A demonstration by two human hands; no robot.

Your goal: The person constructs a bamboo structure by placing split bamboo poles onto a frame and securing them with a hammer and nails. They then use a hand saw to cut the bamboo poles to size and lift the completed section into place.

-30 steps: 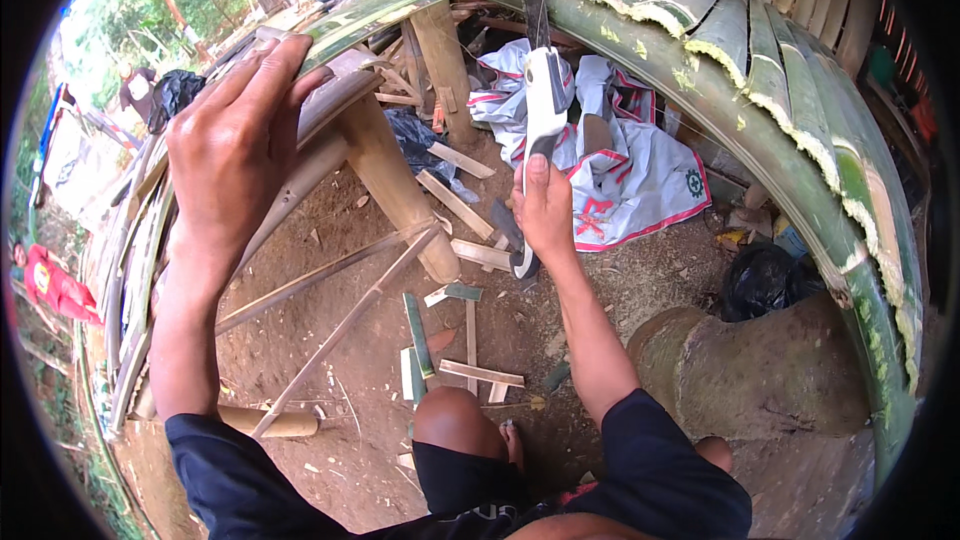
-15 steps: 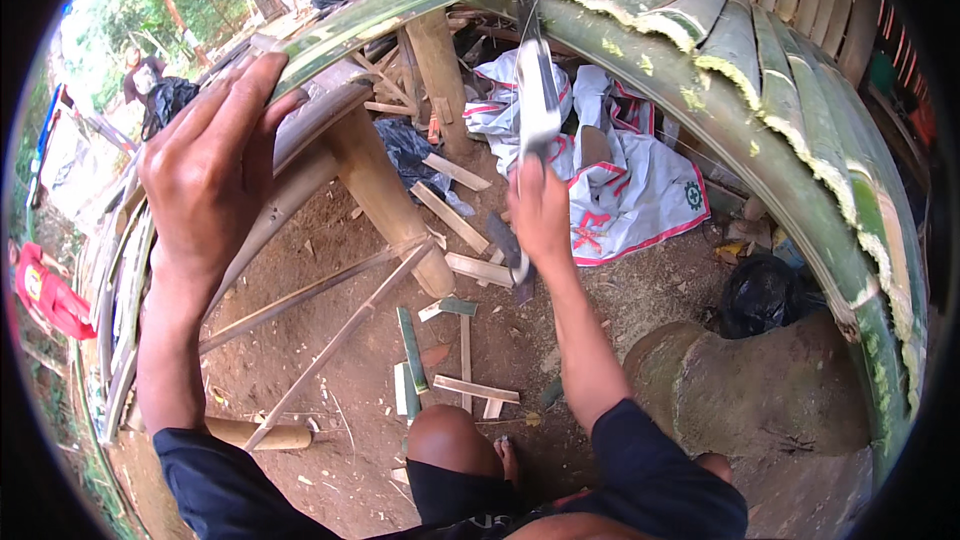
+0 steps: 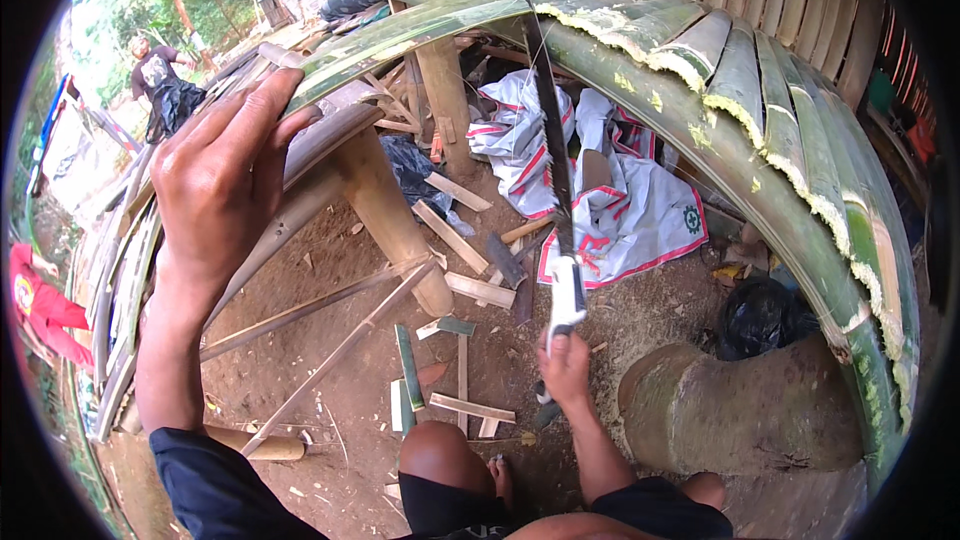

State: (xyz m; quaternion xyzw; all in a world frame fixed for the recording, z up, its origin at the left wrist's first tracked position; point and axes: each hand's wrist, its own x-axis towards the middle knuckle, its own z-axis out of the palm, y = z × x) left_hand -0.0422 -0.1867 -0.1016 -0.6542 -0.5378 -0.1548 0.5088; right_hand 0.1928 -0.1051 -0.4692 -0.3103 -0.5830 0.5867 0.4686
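Note:
My right hand (image 3: 567,368) grips the pale handle of a hand saw (image 3: 552,140), whose long dark toothed blade points away from me. The blade's far part lies against the end of a split green bamboo strip (image 3: 420,25). That strip is held at its nearer end by my left hand (image 3: 225,175), the thumb beneath and the fingers on top. To the right of the blade, a row of split bamboo pieces (image 3: 735,70) with ragged pale cut ends lies across a thick green bamboo pole (image 3: 690,135).
Wooden posts (image 3: 385,210) support the bamboo on the left. Offcuts (image 3: 472,407) litter the dirt floor, near a white sack (image 3: 635,220) with red edging. A large rounded brown block (image 3: 740,405) and a black plastic bag (image 3: 755,318) sit at right. People (image 3: 50,300) are at far left.
My right hand has drawn the saw back toward me, so more of the dark blade shows. My left hand keeps its hold on the bamboo strip.

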